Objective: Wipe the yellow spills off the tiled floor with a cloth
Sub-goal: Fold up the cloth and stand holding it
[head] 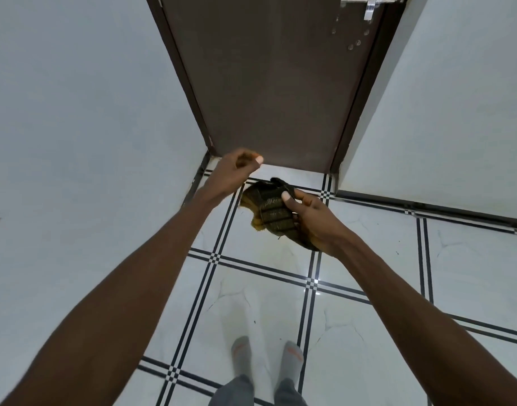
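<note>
My right hand [312, 221] grips a bunched dark olive cloth [269, 213] with yellow-stained edges, held in the air above the white tiled floor [368, 253]. My left hand [236, 171] hovers just up and left of the cloth, fingers curled loosely, holding nothing and not touching the cloth. A faint yellowish smear [286, 253] shows on the tile below the cloth, and another pale yellowish patch [269, 315] lies on the tile in front of my feet.
A closed brown door [269, 83] stands straight ahead, with a metal bolt [368, 7] near its top right. White walls [75, 112] flank the narrow passage on both sides. My feet in grey socks [242, 356] stand on the tiles with black-striped borders.
</note>
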